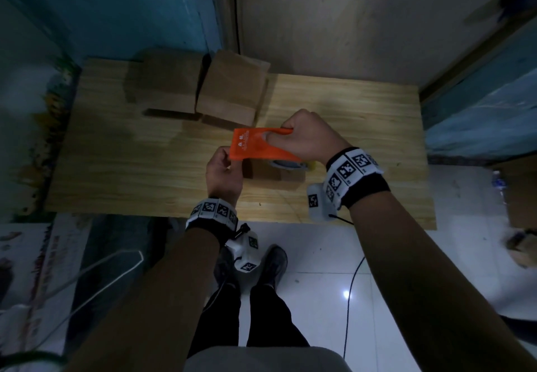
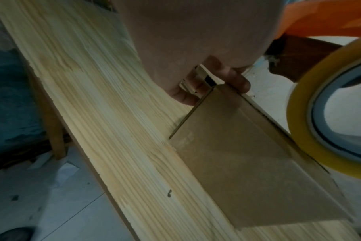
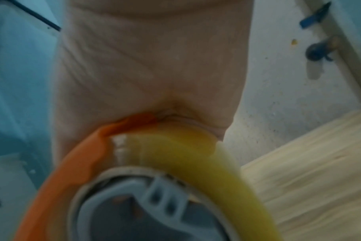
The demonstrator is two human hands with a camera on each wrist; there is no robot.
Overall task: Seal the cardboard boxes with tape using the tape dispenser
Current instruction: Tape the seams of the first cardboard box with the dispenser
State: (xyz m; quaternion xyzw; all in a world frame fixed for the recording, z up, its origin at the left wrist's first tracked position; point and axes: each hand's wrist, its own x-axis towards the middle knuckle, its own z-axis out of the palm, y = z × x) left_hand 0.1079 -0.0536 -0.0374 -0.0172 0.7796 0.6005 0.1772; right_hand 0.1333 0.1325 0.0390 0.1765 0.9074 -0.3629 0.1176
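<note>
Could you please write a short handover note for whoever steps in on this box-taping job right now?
Right hand grips the orange tape dispenser, held over the small cardboard box at the middle of the wooden table.
Left hand holds that box's near-left end, fingers curled round its edge.
Two more boxes stand at the table's back.
Done: cannot tell whether any box is sealed.
Left: run tape along the held box, cut, then check the back two.

A pale wooden tabletop [image 1: 122, 168] lies under the hands, a teal wall [image 1: 122, 8] and a beige wall [image 1: 348, 17] beyond them — glossy white floor tiles [image 1: 319, 270] nearer, catching one bright glint.
</note>
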